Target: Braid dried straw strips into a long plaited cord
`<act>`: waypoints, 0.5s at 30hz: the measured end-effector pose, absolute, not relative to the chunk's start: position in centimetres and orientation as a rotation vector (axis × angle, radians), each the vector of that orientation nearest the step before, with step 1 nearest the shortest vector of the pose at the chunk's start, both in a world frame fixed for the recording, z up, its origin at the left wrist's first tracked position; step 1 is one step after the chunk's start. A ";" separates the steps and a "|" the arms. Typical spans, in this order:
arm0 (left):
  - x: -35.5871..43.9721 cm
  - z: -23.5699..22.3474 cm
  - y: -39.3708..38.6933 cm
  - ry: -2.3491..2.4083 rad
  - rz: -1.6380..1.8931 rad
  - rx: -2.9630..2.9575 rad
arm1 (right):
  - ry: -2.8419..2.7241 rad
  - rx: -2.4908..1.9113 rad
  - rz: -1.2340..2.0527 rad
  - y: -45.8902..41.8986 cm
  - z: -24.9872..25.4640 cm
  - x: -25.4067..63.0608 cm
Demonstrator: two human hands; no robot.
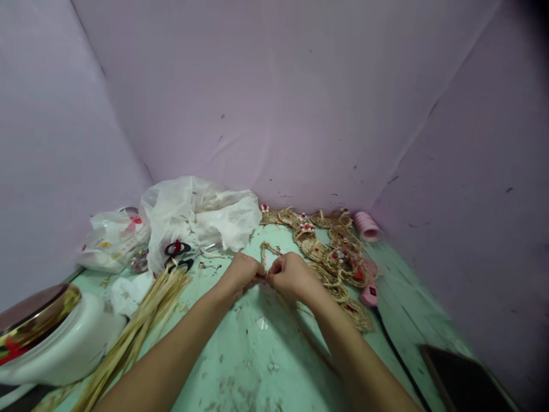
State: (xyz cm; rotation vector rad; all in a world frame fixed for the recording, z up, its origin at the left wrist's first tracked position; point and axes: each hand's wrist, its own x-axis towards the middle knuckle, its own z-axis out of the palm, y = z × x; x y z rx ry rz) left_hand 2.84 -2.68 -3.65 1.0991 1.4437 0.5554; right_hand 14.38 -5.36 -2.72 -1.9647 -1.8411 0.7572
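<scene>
My left hand (241, 273) and my right hand (291, 276) meet over the green table (257, 355), fingertips pinched together on a thin braided straw cord (269, 250). The cord loops up just beyond my fingers and a strand trails back under my right wrist. Both hands are closed on it.
A bundle of straw stalks (141, 320) lies at the left, beside scissors (178, 254) and white plastic bags (197, 214). A white round pot (64, 337) sits at the near left. Several small woven straw sandals (334, 257), a pink spool (366, 226) and a pink device (369, 294) lie at the right. Pink walls enclose the table.
</scene>
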 end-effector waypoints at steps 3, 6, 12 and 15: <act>2.4 -3.7 -2.6 1.400 0.514 1.055 | -1.939 -1.945 0.585 -6.1 -2.4 12.9; 1.9 -3.9 -2.3 1.316 0.606 1.128 | -1.977 -1.899 0.635 -6.3 -2.5 12.5; 0.7 -3.8 -1.8 1.210 0.512 1.180 | -1.512 -1.824 1.027 -5.2 -2.2 14.7; 0.4 -3.9 -1.6 1.169 0.485 1.181 | -1.114 -1.711 1.360 -5.0 -2.3 14.2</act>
